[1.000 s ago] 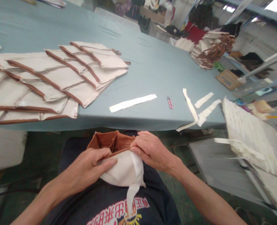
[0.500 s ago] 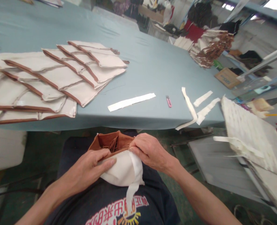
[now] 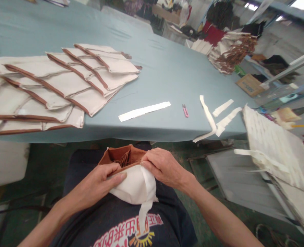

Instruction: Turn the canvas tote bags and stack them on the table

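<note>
The left hand (image 3: pixel 100 183) pinched the nine o'clock rim of a cream fabric pouch with brown lining (image 3: pixel 135 187). The curled right hand (image 3: pixel 162 168) pinched its three o'clock rim

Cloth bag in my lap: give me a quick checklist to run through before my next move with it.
1. Left hand grips the cloth bag at its rim: ok.
2. Right hand pinches the rim on the other side: ok.
3. Bag mouth open, brown lining showing: ok.
4. White strap hangs loose over the shirt, not caught under a hand: ok.
5. Pink cutter lies on the table, apart from both hands: ok.
6. Stitching inside the bag sound: cannot tell.
</note>
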The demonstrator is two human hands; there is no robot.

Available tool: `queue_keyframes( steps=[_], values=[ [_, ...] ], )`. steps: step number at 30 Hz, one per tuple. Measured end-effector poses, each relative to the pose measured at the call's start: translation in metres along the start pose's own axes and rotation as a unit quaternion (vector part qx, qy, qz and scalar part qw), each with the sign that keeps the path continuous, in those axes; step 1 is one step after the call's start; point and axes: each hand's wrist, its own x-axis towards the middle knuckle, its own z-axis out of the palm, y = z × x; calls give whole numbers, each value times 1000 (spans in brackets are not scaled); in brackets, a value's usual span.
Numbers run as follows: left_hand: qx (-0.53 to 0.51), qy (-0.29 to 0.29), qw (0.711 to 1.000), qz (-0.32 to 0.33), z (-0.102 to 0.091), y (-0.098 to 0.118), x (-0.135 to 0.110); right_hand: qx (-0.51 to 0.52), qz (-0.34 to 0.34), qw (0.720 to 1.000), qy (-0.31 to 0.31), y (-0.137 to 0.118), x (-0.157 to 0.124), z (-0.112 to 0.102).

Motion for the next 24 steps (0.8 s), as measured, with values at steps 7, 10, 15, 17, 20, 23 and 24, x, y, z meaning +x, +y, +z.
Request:
queue_keyframes(
  steps=[7, 10, 15, 17, 20, 23, 24],
  values=[
    [-34, -5, 999, -13, 3, -6, 2, -15, 10, 1000, -4, 1, -1, 3],
    [-49, -7, 999, -18, 4, -8, 3, -19, 14, 1000, -5, 1, -1, 4],
    [-70, -14, 997, -26, 7, -7, 6, -14, 21, 1000, -9, 1, -1, 6],
    [-77, -16, 996, -30, 8, -7, 6, -16, 25, 999, -11, 0, -1, 6],
    [-87, -17, 995, -36, 9, -7, 6, -20, 32, 999, -13, -1, -2, 6],
    [-92, -13, 995, -37, 10, -7, 6, -22, 35, 999, -9, -2, -2, 6],
    [-93, -12, 995, -37, 10, -7, 6, -22, 34, 999, -6, -2, -2, 6]
  ],
)
